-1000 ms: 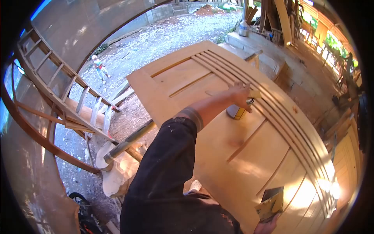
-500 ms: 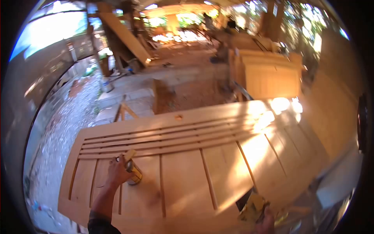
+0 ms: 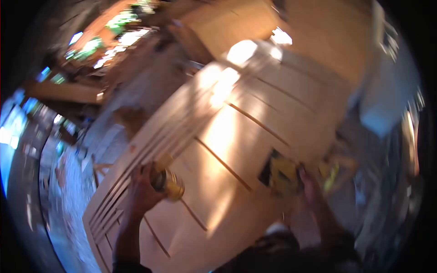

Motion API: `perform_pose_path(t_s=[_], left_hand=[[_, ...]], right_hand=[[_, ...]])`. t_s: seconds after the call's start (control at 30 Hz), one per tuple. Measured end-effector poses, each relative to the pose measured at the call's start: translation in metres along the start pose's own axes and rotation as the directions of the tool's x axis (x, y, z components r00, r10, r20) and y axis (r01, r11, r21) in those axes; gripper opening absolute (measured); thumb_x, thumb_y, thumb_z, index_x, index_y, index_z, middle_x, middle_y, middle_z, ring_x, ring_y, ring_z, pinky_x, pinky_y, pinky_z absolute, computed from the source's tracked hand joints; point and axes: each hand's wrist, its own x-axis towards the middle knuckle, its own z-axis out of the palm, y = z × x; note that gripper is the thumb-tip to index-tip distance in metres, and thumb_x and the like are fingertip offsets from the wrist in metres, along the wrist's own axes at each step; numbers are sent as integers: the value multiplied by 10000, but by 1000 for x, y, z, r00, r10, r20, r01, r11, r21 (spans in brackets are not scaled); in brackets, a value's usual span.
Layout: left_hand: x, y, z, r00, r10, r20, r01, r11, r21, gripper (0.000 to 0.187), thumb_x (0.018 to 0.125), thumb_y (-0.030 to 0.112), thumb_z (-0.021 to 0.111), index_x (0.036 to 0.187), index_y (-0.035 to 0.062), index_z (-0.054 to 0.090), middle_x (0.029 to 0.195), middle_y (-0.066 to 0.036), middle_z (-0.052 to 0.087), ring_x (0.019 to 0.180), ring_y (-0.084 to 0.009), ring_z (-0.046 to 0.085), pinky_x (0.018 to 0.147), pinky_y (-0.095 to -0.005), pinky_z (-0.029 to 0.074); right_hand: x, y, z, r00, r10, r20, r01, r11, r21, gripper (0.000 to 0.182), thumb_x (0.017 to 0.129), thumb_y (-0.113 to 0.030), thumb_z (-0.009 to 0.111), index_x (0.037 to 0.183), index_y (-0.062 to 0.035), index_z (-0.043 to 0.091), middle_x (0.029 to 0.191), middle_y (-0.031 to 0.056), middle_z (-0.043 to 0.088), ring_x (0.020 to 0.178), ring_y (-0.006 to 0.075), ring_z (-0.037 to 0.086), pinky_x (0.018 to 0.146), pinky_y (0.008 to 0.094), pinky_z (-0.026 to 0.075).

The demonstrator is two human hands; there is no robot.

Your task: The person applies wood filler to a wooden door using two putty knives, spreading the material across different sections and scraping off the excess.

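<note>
Curling your left hand [image 3: 144, 189] around the darker end of a yellowish can [image 3: 174, 187], you are holding it with the fingers bent and closed against it, not spread. The can is leaning in view over the wooden panel [image 3: 191, 236], left of the panel's middle, and a small pale block [image 3: 163, 161] is sitting beside your fingers at the can's darker end. Blur is hiding whether the can's base is touching the wood, and you cannot be sure which fingers are meeting the block.

Your right hand [image 3: 312, 187] is pinching the near edge of a flat, yellow-smeared piece [image 3: 283, 173], the thumb lying along that edge; its other fingers are not showing clearly. The piece is pointing inward over the panel's right-hand part, its dark corner lying farthest from your hand, and the two hands are standing well apart.

Short grooves [image 3: 224, 164] are crossing the panel, while long parallel slats [image 3: 123, 182] are running along its far side, passing just beside your left hand. A bright patch of sunlight [image 3: 223, 132] is falling between your hands and stretching toward the far end. Beyond that end, a large wooden board [image 3: 332, 36] is showing, and a pale slab [image 3: 387, 102] is standing off to the right
</note>
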Motion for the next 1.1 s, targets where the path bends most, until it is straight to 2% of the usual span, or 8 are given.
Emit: perform_pose_path(t_s=[0.17, 0.3, 0.43, 0.77, 0.9, 0.93, 1.03, 1.1], left_hand=[[117, 149, 40, 919, 353, -175, -390, 879, -274, 865, 540, 191, 864, 1272, -8, 448, 1097, -207, 532, 1048, -360, 538, 906, -426, 447], [190, 233, 67, 906, 407, -118, -413, 784, -463, 903, 555, 237, 860, 1322, 34, 427, 1116, -228, 519, 1083, -366, 534, 912, -424, 455], [221, 308, 85, 932, 357, -68, -363, 907, -216, 961, 577, 340, 841, 1364, 42, 377, 1182, -234, 495, 1093, -371, 532, 905, -434, 464], [235, 335, 109, 963, 264, -54, -267, 962, -53, 1062, 568, 462, 830, 1410, 59, 322, 1299, -272, 412, 1199, -423, 427, 991, -498, 374], [193, 324, 83, 705, 526, -475, -631, 771, -82, 794, 757, 357, 731, 1372, 25, 353, 1298, -270, 420, 1185, -429, 436, 986, -518, 355], [172, 318, 77, 749, 498, -436, -638, 718, -276, 694, 796, 325, 699, 1337, 14, 396, 1258, -247, 469, 1153, -395, 474, 965, -472, 394], [100, 274, 105, 901, 434, -19, -276, 538, -797, 463, 888, 276, 598, 1224, -25, 498, 1095, -159, 596, 1011, -274, 587, 872, -360, 481], [52, 260, 113, 930, 268, 254, 231, 114, -966, 363, 888, 184, 596, 1176, -26, 526, 1007, -126, 614, 956, -258, 617, 850, -389, 494]], right_hand=[[27, -40, -50, 998, -54, -44, 55, 998, 27, 392, 991, -239, 414, 1255, 48, 447, 1217, 118, 549, 1116, 201, 542, 983, 350, 421], [21, -56, -64, 992, -85, -94, 90, 995, 50, 370, 999, -220, 384, 1239, 54, 448, 1200, 150, 553, 1098, 225, 565, 964, 354, 445], [-13, -67, -84, 971, -24, -237, 46, 995, 90, 401, 1000, -239, 372, 1298, 28, 383, 1256, 141, 521, 1141, 235, 547, 981, 377, 443], [-67, -66, -111, 923, 3, -384, 66, 984, 166, 432, 1000, -277, 374, 1284, 48, 394, 1254, 154, 524, 1160, 252, 533, 1001, 390, 420], [-39, -79, -82, 952, 15, -307, 28, 990, 137, 384, 1001, -239, 381, 1235, 58, 449, 1189, 151, 564, 1114, 231, 557, 978, 373, 434], [-30, -78, -77, 968, -2, -250, 37, 990, 137, 381, 1000, -241, 386, 1228, 55, 460, 1180, 144, 572, 1104, 223, 562, 971, 366, 437], [-6, -68, -62, 994, 35, -105, -15, 984, 179, 373, 997, -245, 399, 1216, 46, 481, 1163, 124, 587, 1072, 201, 574, 949, 345, 444], [7, -63, -47, 995, 94, -25, -88, 977, 195, 372, 994, -250, 408, 1210, 42, 490, 1157, 116, 593, 1057, 190, 577, 938, 334, 446]])
